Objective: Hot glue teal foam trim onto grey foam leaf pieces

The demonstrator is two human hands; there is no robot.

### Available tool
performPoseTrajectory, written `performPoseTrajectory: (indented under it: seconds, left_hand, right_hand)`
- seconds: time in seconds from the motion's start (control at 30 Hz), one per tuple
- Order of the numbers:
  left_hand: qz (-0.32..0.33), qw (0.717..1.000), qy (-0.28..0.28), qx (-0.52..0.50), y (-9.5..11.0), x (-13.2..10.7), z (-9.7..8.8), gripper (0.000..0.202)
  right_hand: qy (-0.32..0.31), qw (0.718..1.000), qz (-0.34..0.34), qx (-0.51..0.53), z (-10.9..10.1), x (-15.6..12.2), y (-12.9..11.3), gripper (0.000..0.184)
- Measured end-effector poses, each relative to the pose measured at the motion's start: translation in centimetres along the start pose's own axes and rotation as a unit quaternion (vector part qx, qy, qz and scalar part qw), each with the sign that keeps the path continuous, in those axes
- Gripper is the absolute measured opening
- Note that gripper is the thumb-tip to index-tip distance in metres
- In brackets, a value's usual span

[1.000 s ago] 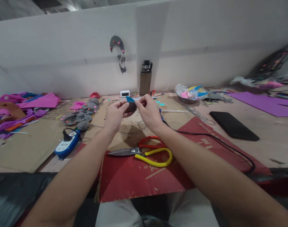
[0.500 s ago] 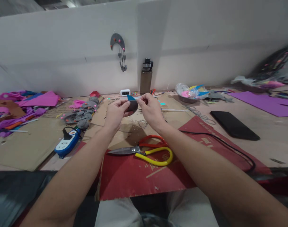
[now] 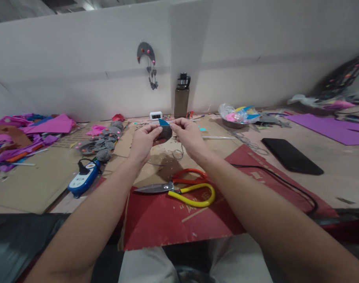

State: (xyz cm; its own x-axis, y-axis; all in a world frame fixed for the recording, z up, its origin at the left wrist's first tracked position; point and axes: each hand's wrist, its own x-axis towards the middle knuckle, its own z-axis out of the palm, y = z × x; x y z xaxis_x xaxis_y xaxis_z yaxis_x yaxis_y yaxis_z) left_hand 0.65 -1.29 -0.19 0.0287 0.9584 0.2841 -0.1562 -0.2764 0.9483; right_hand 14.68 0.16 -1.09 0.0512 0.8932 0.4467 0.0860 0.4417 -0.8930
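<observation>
My left hand [image 3: 142,143] pinches a dark grey felt piece [image 3: 166,133] between thumb and fingers, above the middle of the table. A pointed blue felt piece [image 3: 163,123] shows at its top edge. My right hand [image 3: 188,135] is closed in a pinch at the right edge of the grey felt; what sits between its fingertips is too small to make out. Under the hands, a thin grey thread [image 3: 177,154] lies in a loose loop. Scissors [image 3: 170,188] with one red and one yellow handle rest nearer to me on red cardboard [image 3: 167,224].
At left are a blue-and-white power strip [image 3: 84,179], grey felt pieces [image 3: 104,137] and coloured felt scraps [image 3: 49,124]. A bottle [image 3: 182,98] and small white clock [image 3: 156,115] stand behind. To the right are a bowl [image 3: 236,123], black phone [image 3: 291,155] and black cable [image 3: 282,181].
Both hands stay at the felt piece, with the right one shifted very slightly. The thread loop below now stretches up towards the right hand.
</observation>
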Motion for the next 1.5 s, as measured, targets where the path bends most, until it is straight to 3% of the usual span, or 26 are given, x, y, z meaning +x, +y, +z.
performPoseTrajectory:
  seconds: [0.23,0.6,0.8,1.03,1.3,1.5]
  left_hand:
    - [-0.009,1.0,-0.019,-0.006,0.2,0.0,0.0,0.025]
    - [-0.018,0.999,-0.019,-0.024,0.3,0.2,-0.3,0.019]
    - [-0.07,0.995,-0.055,-0.033,0.4,0.5,-0.8,0.019]
    - [-0.052,0.989,-0.136,-0.018,0.6,0.6,-1.1,0.026]
    - [-0.052,0.992,-0.111,-0.013,0.0,0.9,-1.4,0.023]
    - [-0.064,0.992,-0.106,-0.021,0.3,0.8,-1.1,0.029]
  right_hand:
    - [-0.014,0.999,0.032,0.039,-0.1,0.0,0.1,0.018]
    - [-0.036,0.999,0.013,0.02,0.2,-0.2,0.3,0.021]
    - [-0.052,0.997,0.023,0.053,0.3,-0.3,0.0,0.017]
    - [-0.039,0.992,0.076,0.097,-0.1,-0.3,-0.4,0.016]
    - [-0.052,0.996,0.022,0.072,0.3,-0.6,-0.3,0.017]
    - [-0.059,0.991,0.046,0.107,0.3,-0.7,-0.3,0.019]
